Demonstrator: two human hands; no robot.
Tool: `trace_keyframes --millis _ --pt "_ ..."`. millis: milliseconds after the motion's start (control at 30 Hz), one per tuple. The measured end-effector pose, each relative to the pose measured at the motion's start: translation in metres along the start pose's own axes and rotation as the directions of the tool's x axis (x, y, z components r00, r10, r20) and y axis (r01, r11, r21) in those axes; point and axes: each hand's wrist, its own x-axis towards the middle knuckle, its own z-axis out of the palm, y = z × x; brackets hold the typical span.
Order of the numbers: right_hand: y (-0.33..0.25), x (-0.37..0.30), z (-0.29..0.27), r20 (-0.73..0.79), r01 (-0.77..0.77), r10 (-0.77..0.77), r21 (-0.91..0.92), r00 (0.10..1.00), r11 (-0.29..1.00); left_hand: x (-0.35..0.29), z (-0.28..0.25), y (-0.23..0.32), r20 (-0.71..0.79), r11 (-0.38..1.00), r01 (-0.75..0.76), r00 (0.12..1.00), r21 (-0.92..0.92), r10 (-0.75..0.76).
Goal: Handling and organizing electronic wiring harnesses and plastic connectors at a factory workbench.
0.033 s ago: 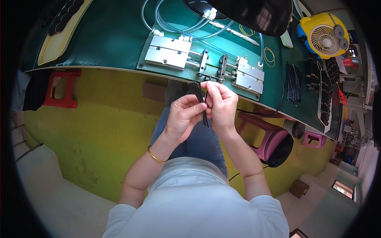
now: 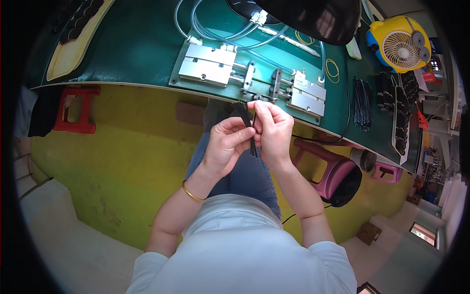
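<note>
My left hand (image 2: 230, 140) is closed round a small bundle of thin black strips (image 2: 252, 147), which fan out above and below the fingers. Beside it, my right hand (image 2: 275, 128) pinches at the bundle's right side, on what looks like a single black strand (image 2: 254, 118). Both hands are in front of the table edge, just below a metal fixture. That fixture has a left silver cylinder block (image 2: 207, 64) and a right one (image 2: 307, 95), with upright dark brackets (image 2: 277, 83) facing each other across a gap.
Clear air hoses (image 2: 235, 36) loop behind the fixture, under a black lamp shade (image 2: 313, 17). To the right lie a bunch of black cords (image 2: 362, 104) and a yellow fan (image 2: 402, 46). A cream tray (image 2: 66, 61) stands far left. Pink (image 2: 320, 164) and red stools (image 2: 78, 110) are below.
The fixture's two brackets have moved slightly apart, the left one leftward and the right one rightward. My hands and the strips look the same.
</note>
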Motion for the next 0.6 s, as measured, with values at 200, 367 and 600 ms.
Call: trace_keyframes --millis 200,367,600 --pt "-0.0009 0.001 -0.0018 0.012 -0.02 0.02 0.021 1.0 1.0 0.0006 0.0007 0.0003 0.027 1.0 0.017 0.999 -0.005 -0.017" --pt "0.0002 0.001 -0.0022 0.001 -0.002 0.002 -0.019 1.0 1.0 0.0038 -0.0019 0.0029 0.046 0.998 0.067 0.997 0.011 -0.067" --pt "-0.006 -0.0046 -0.0042 0.051 0.046 -0.04 -0.131 0.998 0.99 0.0011 -0.0041 0.0061 0.072 0.993 0.117 0.99 0.02 -0.118"
